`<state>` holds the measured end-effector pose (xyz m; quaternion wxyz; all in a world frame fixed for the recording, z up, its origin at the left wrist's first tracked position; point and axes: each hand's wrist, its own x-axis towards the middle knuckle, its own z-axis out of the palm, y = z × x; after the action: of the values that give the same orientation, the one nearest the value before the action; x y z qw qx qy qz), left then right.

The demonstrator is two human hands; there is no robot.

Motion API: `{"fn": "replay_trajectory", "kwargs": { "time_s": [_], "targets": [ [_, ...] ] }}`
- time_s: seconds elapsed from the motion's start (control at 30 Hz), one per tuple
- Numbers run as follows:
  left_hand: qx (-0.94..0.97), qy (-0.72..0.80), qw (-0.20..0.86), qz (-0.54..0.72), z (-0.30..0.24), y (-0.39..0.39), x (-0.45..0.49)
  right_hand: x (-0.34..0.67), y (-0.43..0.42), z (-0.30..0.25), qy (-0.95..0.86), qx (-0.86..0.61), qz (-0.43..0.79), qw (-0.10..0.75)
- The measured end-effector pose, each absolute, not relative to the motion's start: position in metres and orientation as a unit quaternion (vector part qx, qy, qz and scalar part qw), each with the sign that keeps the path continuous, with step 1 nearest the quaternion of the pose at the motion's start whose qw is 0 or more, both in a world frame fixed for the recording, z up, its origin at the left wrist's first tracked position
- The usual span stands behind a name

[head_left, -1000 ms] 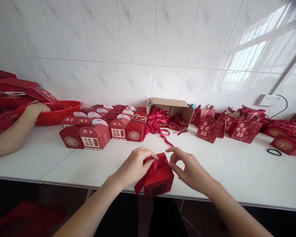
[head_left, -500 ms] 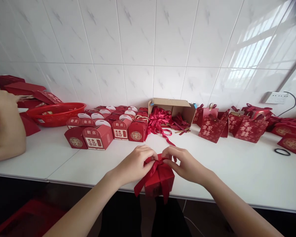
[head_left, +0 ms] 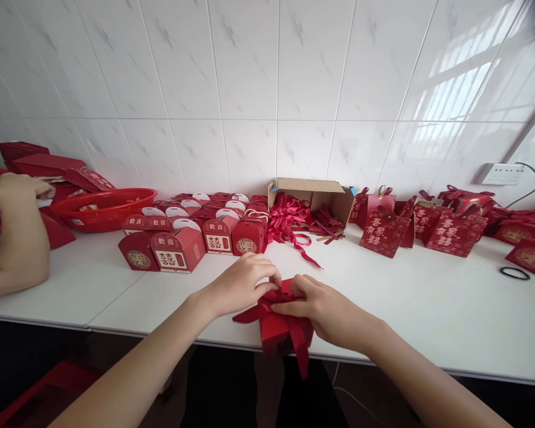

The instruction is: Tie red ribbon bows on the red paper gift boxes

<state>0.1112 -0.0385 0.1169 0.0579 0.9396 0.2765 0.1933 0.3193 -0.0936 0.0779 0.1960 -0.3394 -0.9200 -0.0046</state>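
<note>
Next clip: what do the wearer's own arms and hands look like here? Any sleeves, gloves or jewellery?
The left hand and right hand are bare, with no gloves and no ring on the fingers that show. The left forearm and right forearm are uncovered down to the picture's lower edge. No sleeve, watch or bracelet is in sight.

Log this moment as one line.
left hand: pinches ribbon | right hand: pinches ribbon | ribbon: atop box | box: at table edge
</note>
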Motion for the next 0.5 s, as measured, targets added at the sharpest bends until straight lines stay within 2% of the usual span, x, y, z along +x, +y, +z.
{"fn": "replay_trajectory", "kwargs": {
  "time_s": [0.17,0.33,0.5],
  "targets": [
    [0.93,0.303,0.058,0.198,0.118,-0.037,0.109,0.324,-0.091,0.075,-0.916,-0.332,0.045,0.22],
    [0.906,0.323,0.21,0.176,0.121,-0.039,0.108,0.326,-0.086,0.073,-0.911,-0.305,0.06,0.272],
    [0.902,0.287,0.308,0.092,0.118,-0.035,0.108,0.329,-0.08,0.068,-0.922,-0.282,0.082,0.251]
  ]
}}
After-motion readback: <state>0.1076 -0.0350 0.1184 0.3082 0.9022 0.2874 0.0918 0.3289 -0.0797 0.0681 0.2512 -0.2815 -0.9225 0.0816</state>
